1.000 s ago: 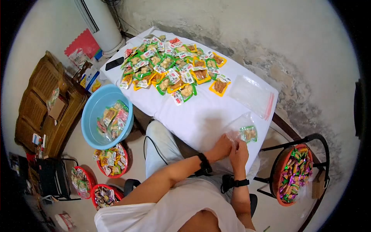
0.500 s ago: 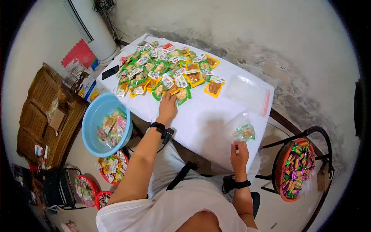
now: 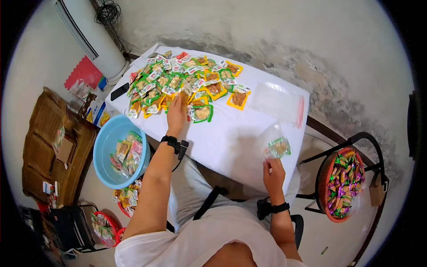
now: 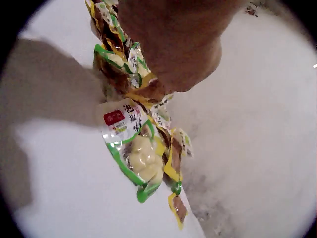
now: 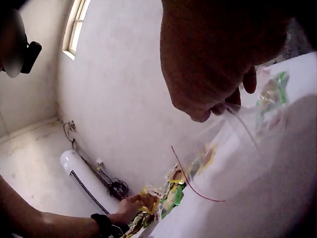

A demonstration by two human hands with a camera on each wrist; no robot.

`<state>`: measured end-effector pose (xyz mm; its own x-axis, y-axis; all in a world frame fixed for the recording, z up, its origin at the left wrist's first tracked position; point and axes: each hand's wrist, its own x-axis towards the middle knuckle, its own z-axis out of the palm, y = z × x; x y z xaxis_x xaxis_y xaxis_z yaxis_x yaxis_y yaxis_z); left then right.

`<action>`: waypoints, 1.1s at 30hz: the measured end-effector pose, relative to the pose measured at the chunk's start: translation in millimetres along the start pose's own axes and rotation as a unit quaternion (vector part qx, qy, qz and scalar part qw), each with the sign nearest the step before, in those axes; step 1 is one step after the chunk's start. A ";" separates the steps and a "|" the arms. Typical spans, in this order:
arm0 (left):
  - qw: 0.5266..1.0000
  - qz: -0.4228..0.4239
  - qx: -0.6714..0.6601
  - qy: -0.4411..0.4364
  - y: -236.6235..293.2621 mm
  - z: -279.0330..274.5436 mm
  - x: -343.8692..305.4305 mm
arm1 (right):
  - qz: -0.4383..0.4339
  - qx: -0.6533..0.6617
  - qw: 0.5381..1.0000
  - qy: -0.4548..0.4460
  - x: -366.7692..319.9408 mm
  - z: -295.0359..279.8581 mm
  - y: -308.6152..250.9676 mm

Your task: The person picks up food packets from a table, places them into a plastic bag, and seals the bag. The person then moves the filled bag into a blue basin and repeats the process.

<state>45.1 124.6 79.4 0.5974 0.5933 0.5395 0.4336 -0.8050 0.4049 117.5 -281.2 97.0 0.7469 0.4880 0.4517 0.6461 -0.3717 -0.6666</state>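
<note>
My left hand [image 3: 176,116] reaches over the near edge of a pile of snack packets [image 3: 162,82] on the white-covered table. In the right wrist view its fingertips pinch a yellow-edged packet of brown food [image 5: 149,199]; the left wrist view hides those fingers. Beside the hand lies a green-edged packet with pale pieces [image 4: 144,158]. At the table's right front, my right hand [image 3: 274,175] pinches the mouth edge of a clear zip bag [image 5: 233,158]. Inside this bag sits one green-edged packet [image 3: 278,147].
A stack of flat clear bags [image 3: 275,102] lies on the table's right side, a phone [image 3: 119,91] at its left edge. Left of the table stands a blue basin [image 3: 103,155] holding filled bags. A red basket of wrapped sweets [image 3: 342,187] stands to the right.
My left hand has left the clear bag and gone leftward to the pile, where it has taken hold of a packet. The right hand keeps the bag near the same spot.
</note>
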 end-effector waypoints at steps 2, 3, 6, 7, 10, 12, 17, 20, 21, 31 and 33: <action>0.994 -0.061 -0.086 0.004 -7.1 -5.8 5.4 | 0.012 0.005 1.000 0.000 -0.7 0.3 -2.6; 0.995 -0.059 -0.085 0.001 -10.0 -6.9 5.3 | 0.019 0.009 1.000 -0.003 -1.2 0.6 -3.5; 0.987 -0.061 -0.139 0.057 -15.0 -10.9 -1.1 | 0.016 0.010 1.000 0.002 -2.6 3.0 -2.1; 0.987 -0.061 -0.137 0.056 -11.8 -11.4 -8.1 | 0.017 0.012 1.000 0.001 -2.8 3.5 -1.8; 0.842 -0.272 -0.466 0.020 17.0 -12.6 -51.4 | 0.046 0.026 0.999 -0.011 -3.5 6.6 -1.6; 0.768 -0.381 -0.515 0.021 66.8 -24.2 -87.4 | 0.024 0.020 1.000 0.000 -3.3 8.2 0.2; 0.722 -0.461 -0.497 -0.142 79.9 11.3 -183.4 | 0.035 0.029 0.999 -0.003 -3.7 8.6 2.3; 0.956 -0.158 -0.207 -0.132 72.5 -1.2 -176.7 | 0.046 0.039 0.998 -0.008 -4.3 6.0 1.4; 0.977 -0.056 -0.160 -0.133 73.2 -5.5 -155.2 | 0.043 0.043 0.998 -0.011 -4.5 4.7 1.6; 0.891 -0.026 0.048 -0.451 126.1 11.7 -66.4 | 0.017 0.006 1.000 0.001 -9.1 5.7 5.5; 0.890 -0.056 0.025 -0.453 118.6 12.1 -70.0 | -0.005 0.026 1.000 0.014 -10.1 8.3 6.7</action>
<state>62.9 -12.5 80.7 0.8369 0.4390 -0.3268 0.5410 -0.7539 0.3727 113.0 -282.0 83.1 0.7448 0.4686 0.4751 0.6454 -0.3248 -0.6914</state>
